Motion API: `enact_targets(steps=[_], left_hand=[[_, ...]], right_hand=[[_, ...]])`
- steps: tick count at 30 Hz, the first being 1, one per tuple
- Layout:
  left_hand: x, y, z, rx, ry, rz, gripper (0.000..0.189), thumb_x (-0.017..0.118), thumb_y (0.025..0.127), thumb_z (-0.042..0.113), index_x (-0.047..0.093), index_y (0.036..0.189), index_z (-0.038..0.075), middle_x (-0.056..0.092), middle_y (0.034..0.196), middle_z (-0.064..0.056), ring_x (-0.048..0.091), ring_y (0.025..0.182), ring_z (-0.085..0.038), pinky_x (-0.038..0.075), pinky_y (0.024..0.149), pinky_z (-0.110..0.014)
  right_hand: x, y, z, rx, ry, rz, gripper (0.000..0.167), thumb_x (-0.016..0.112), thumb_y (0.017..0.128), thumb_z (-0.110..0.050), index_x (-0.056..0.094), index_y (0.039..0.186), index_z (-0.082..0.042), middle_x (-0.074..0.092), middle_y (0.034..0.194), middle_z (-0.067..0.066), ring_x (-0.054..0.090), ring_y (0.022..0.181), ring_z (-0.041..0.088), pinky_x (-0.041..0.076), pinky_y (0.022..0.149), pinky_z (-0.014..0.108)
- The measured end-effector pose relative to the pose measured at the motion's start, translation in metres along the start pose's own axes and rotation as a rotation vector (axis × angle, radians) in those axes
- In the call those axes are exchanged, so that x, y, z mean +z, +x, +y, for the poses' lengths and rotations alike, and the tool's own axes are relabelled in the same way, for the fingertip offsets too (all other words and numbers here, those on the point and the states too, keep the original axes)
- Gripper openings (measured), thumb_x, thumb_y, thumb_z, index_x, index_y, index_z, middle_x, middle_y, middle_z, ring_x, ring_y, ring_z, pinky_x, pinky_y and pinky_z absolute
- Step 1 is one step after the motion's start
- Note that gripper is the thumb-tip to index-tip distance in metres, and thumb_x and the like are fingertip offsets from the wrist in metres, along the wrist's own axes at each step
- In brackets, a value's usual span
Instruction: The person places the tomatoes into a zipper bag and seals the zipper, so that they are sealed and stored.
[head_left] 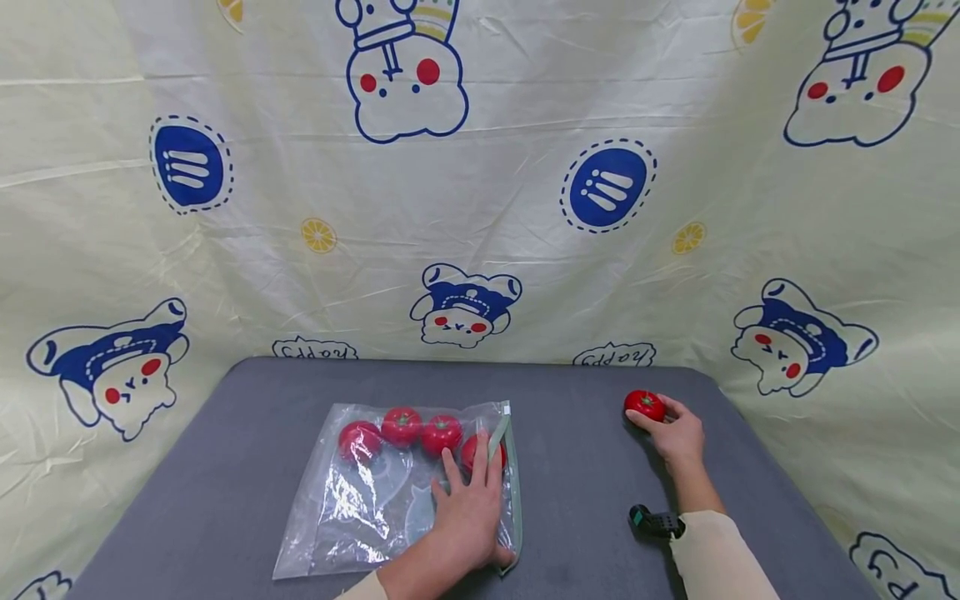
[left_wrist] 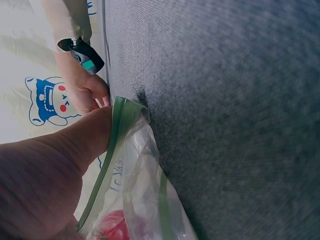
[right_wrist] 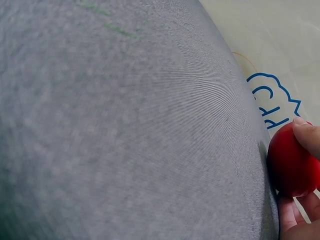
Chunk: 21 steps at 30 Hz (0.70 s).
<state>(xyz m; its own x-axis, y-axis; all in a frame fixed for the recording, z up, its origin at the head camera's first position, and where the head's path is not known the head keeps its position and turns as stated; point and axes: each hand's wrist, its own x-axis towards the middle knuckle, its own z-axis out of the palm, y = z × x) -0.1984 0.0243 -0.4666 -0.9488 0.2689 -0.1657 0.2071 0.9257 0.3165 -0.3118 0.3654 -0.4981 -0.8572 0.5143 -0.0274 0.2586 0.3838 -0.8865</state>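
A clear zip bag [head_left: 330, 500] with a green zip strip lies on the grey table, and several red tomatoes [head_left: 401, 426] sit inside it. My left hand [head_left: 468, 512] lies over the bag's right side with fingers spread, fingertips at the rightmost tomato [head_left: 470, 452]. In the left wrist view, the thumb [left_wrist: 95, 127] reaches up to the green zip strip [left_wrist: 116, 120] at the bag's mouth. Off to the right, my right hand [head_left: 681, 433] holds another tomato [head_left: 643, 405] between thumb and fingers, close over the table. The right wrist view shows this tomato [right_wrist: 290, 162] from the side.
The grey table [head_left: 570, 467] spreads between the bag and the right hand. Behind and around it hangs a pale printed cloth [head_left: 510, 192] with cartoon figures. A small black wrist camera [head_left: 654, 523] is worn on the right wrist.
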Motion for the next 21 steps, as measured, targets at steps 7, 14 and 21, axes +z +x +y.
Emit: enact_targets(steps=[7,14,21], left_hand=[[-0.0003,-0.0001,0.0003,-0.005,-0.009,-0.005,0.130,0.098,0.056,0.047,0.026,0.161,0.019,0.001,0.174,-0.004,0.009,0.152,-0.061,0.035,0.108,-0.076],[-0.0004,-0.0001,0.0006,-0.005,-0.002,-0.003,0.131,0.098,0.055,0.048,0.026,0.161,0.019,0.000,0.174,-0.004,0.010,0.152,-0.061,0.035,0.109,-0.076],[-0.0017,-0.0003,0.0016,-0.020,0.003,-0.015,0.131,0.098,0.055,0.048,0.027,0.161,0.019,-0.001,0.174,-0.003,0.009,0.152,-0.060,0.035,0.109,-0.076]], right_hand=[[0.0004,0.0014,0.0007,0.008,0.007,-0.004,0.083,0.084,0.087,-0.031,0.043,0.154,-0.004,0.043,0.158,0.024,0.040,0.142,0.043,0.038,0.118,0.057],[0.0007,0.0024,0.0012,-0.004,0.003,0.002,0.084,0.084,0.086,-0.032,0.043,0.154,-0.004,0.043,0.157,0.025,0.040,0.141,0.044,0.038,0.117,0.058],[0.0022,-0.0036,0.0004,-0.010,0.001,0.007,0.082,0.082,0.088,-0.030,0.042,0.154,-0.003,0.043,0.156,0.026,0.041,0.140,0.045,0.039,0.116,0.058]])
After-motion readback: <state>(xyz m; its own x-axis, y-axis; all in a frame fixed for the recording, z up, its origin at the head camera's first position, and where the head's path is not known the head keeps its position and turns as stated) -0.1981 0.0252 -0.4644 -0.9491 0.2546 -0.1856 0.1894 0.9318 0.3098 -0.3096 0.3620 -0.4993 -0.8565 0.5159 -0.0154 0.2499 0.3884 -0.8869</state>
